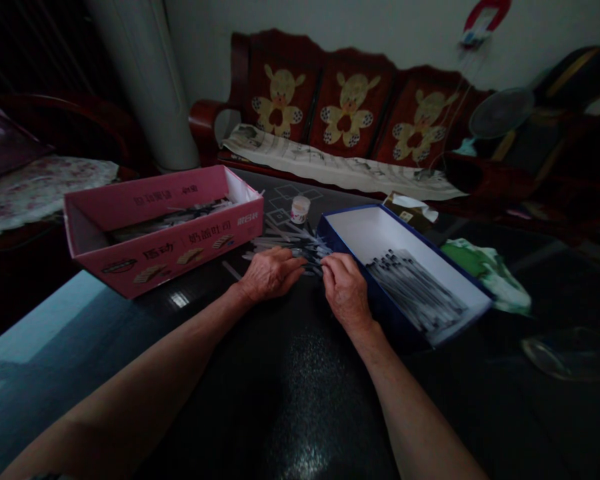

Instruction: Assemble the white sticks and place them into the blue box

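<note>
My left hand [272, 274] and my right hand [345, 287] are close together above the dark table, both with fingers pinched. A thin pen-like stick [314, 265] seems to run between their fingertips, partly hidden by them. Just behind the fingers, a loose pile of clear and dark pen-like sticks [300, 235] lies on the tabletop. Right of my right hand, a blue box with a white inside [353, 230] holds a row of clear pens with dark ends [413, 287]. To the left is a pink box [195, 250] with more thin sticks [180, 217] inside.
A small white tub [300, 209] stands behind the pile. Beyond the blue box are a tissue pack [410, 212] and a green-and-white bag [490, 273]. A clear dish [555, 353] lies at the right. A wooden sofa [320, 100] with bear-patterned backs stands behind the table.
</note>
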`<state>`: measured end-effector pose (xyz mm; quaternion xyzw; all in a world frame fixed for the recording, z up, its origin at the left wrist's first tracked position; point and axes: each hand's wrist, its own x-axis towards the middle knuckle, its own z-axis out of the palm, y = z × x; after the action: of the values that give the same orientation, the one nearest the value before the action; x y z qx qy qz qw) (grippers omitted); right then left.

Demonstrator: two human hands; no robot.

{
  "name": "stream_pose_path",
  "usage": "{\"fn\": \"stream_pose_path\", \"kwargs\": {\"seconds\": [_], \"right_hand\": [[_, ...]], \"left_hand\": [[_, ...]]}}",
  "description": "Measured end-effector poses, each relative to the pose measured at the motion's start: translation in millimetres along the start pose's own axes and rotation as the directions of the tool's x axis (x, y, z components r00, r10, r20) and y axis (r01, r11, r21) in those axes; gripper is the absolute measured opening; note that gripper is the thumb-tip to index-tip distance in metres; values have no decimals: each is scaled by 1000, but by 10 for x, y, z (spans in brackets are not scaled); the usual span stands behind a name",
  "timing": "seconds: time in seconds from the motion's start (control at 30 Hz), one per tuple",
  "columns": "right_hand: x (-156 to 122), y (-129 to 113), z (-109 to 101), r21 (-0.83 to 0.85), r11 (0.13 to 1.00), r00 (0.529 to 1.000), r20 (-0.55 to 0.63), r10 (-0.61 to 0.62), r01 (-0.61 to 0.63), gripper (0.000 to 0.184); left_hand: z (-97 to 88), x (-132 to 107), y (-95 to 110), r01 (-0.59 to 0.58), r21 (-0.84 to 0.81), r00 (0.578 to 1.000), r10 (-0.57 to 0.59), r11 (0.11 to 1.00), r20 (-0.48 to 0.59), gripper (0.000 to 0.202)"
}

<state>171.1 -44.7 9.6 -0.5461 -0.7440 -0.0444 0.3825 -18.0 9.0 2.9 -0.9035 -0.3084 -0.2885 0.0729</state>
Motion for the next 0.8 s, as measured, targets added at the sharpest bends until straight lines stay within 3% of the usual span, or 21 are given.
{"fn": "stream_pose_path", "kwargs": {"seconds": [0.17,0.3,0.4,0.5,0.57,0.7,0.8], "right_hand": [[8,-144,19,146,983,993,-49,-103,109,35],[51,-81,-55,125,992,995,-96,14,-2,32],[56,39,-105,24,998,994,93,61,-63,27],[20,91,-116,-88,996,944,326,48,-20,24],[-12,82,-107,-149,989,909,415,52,11,25],[-44,49,-83,-203,979,889,452,66,30,23],[-26,41,-62,-173,985,921,383,68,-1,20]], "left_hand": [[44,-14,25,23,16,1000,-23,1000,-15,33],[82,-28,1,111,44,990,-106,993,-95,38],[93,-29,-15,128,69,986,-119,989,-121,39],[76,-22,-8,136,69,985,-128,988,-115,37],[53,-15,6,150,64,984,-143,987,-106,34],[22,-6,29,150,8,984,-148,989,-102,29],[36,-6,33,160,-52,979,-165,986,-122,27]]}}
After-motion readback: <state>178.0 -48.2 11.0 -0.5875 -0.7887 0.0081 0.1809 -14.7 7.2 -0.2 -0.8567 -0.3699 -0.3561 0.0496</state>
